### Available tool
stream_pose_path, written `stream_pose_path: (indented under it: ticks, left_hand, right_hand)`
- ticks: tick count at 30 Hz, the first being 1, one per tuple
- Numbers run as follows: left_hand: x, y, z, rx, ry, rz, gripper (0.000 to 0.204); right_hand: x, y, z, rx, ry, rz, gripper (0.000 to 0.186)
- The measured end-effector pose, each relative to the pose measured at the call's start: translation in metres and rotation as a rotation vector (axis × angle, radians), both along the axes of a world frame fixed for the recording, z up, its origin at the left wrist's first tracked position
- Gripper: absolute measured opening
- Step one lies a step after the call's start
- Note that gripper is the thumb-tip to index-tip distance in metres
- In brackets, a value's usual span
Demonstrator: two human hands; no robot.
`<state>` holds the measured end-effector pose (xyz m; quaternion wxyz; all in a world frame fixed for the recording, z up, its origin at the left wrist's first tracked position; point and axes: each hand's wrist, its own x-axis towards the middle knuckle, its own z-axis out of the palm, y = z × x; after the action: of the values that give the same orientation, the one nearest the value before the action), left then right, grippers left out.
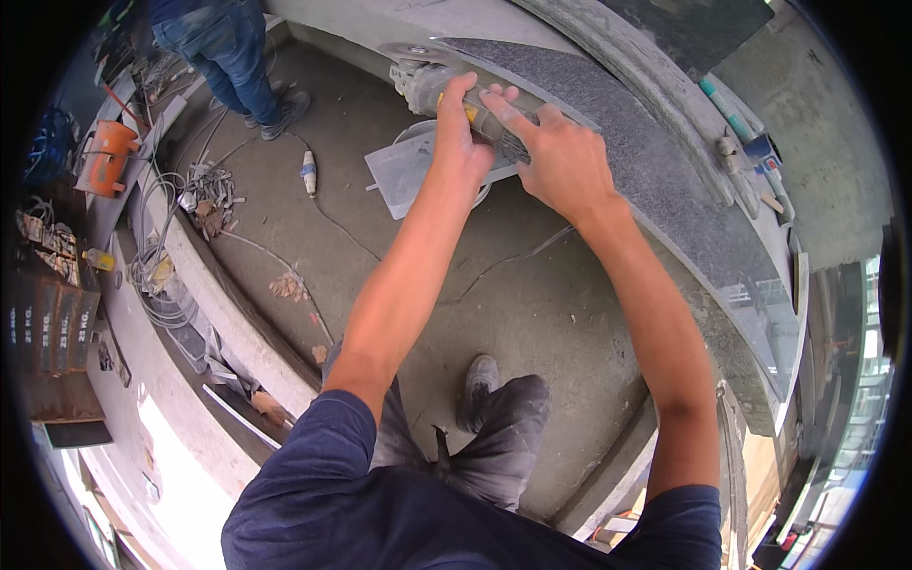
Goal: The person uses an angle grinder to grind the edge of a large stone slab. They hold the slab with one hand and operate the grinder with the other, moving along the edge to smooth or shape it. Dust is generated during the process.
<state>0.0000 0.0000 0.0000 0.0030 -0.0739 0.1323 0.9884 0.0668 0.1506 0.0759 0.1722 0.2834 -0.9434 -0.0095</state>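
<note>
An angle grinder (427, 88), grey and dusty with a yellow patch, is held in front of me at the top of the head view. Its round disc (414, 50) is beside the pointed far end of a curved dark granite slab (665, 157). My left hand (464, 133) is wrapped round the grinder's body behind its metal head. My right hand (567, 161) grips the rear of the body, index finger stretched along it. Below the grinder, a grey flat panel (401, 176) lies over a round-rimmed container, partly hidden by my left forearm.
A cable with a white-and-blue connector (309, 174) runs over the concrete floor. Coiled cables and scraps (209, 195) lie by the left curved kerb. An orange machine (112, 159) stands beyond it. A person in jeans (223, 52) stands at upper left. A teal tube (727, 109) rests on the right ledge.
</note>
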Motion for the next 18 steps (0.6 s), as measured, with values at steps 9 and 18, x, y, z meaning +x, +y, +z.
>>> stream_pose_path:
  ticks: [9,18]
  left_hand:
    - [-0.007,-0.001,-0.003,-0.021,0.043,-0.029,0.060]
    - [-0.007,0.004,0.001,-0.053,0.033,-0.032,0.053]
  right_hand:
    - [-0.007,-0.001,-0.005,0.004,0.008,-0.045,0.107]
    - [-0.011,0.004,-0.001,-0.008,-0.007,-0.022,0.104]
